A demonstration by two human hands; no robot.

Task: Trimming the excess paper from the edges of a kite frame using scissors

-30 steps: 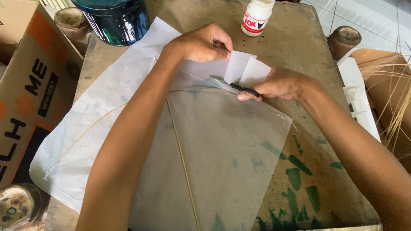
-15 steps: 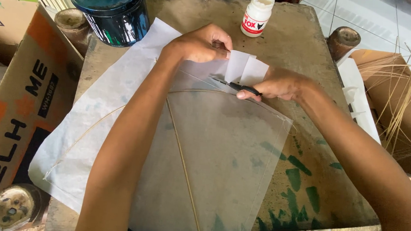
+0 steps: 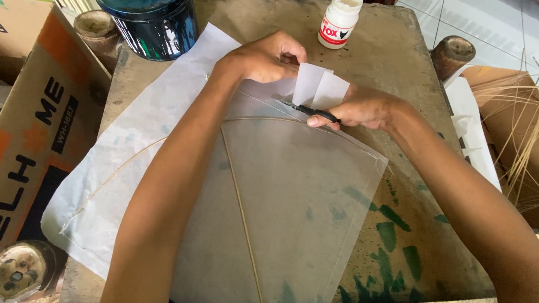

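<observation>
Here the left hand [image 3: 268, 58] presses down with curled fingers on the folded-up white paper flaps [image 3: 319, 86], its grip closed on their near edge, while the right hand [image 3: 361, 107] sits just beside it, its grip closed around a small dark-handled blade [image 3: 311, 111] whose tip points toward the left hand. The flaps stand right between the two hands, touching both. Below the hands spreads a translucent paper sheet [image 3: 291, 208] with thin bamboo sticks [image 3: 241, 217], lying on the worn table [image 3: 403, 60]. Beyond the hands stand a white glue bottle [image 3: 340, 18] and a dark tin [image 3: 144, 16].
</observation>
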